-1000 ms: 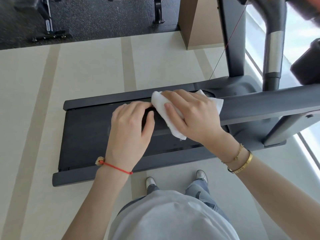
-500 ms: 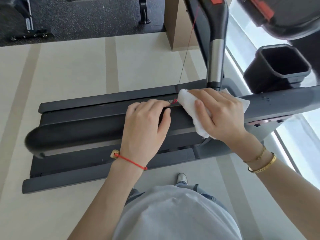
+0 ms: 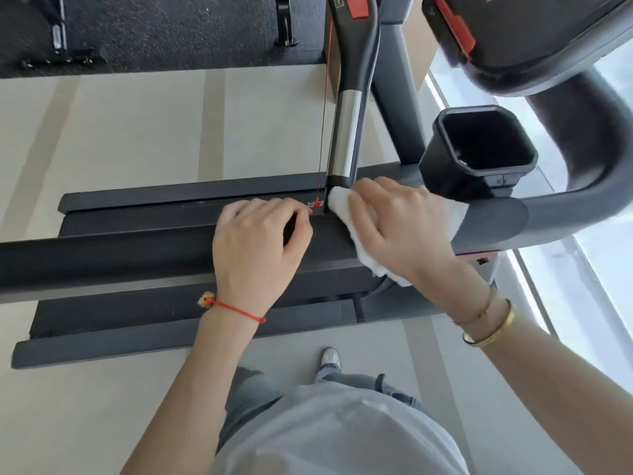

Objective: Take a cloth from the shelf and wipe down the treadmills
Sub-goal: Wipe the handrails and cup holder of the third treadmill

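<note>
We hold the white cloth (image 3: 346, 217) under our right hand (image 3: 400, 228), fingers curled over it and pressing it onto the treadmill's handrail (image 3: 102, 258), right where the rail meets the upright grip (image 3: 346, 132). The rail runs long from left to right, so the unwiped stretch lies to the left of the cloth. Our left hand (image 3: 257, 248) rests just beside it, fingers bent over the rail, steadying and gripping nothing else.

White cloth (image 3: 346, 214), dark grey handrail (image 3: 102, 262), red cord (image 3: 323, 114), beige striped floor (image 3: 137, 132)
</note>
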